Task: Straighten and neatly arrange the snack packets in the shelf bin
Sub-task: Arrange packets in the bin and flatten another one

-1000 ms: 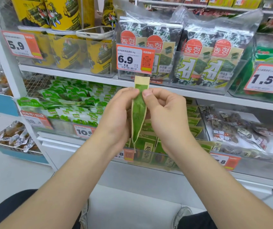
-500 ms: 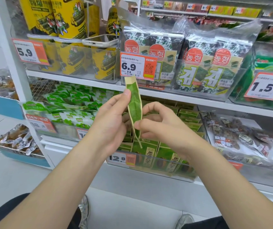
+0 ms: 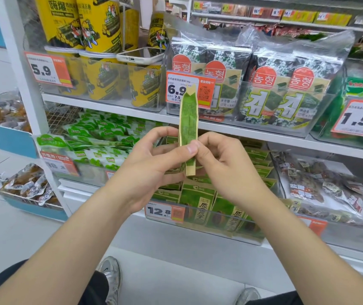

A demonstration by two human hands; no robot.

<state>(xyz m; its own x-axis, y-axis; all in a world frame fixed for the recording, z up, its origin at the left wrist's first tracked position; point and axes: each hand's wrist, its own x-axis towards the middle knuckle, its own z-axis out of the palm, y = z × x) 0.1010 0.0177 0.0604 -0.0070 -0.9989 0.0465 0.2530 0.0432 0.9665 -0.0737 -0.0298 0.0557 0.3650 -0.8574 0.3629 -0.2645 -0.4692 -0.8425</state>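
Observation:
A flat green snack packet (image 3: 188,119) with tan ends stands upright and edge-on in front of the shelves. My left hand (image 3: 154,164) pinches its lower part with thumb and fingers. My right hand (image 3: 222,164) pinches the same lower part from the other side. Below my hands a clear shelf bin (image 3: 218,228) holds several matching green packets (image 3: 198,201) standing in rows, some leaning.
Left of the bin lie light-green packets (image 3: 97,137) in another bin. Above stand yellow cans (image 3: 101,25), a phone (image 3: 141,55) and seaweed bags (image 3: 284,84). Brown wrapped snacks (image 3: 312,186) fill the bin at right. Orange price tags (image 3: 165,211) line the shelf edges.
The camera has shifted a little. Both hands slid down the packet and turned it, so more of it stands above my fingers and its printed face shows.

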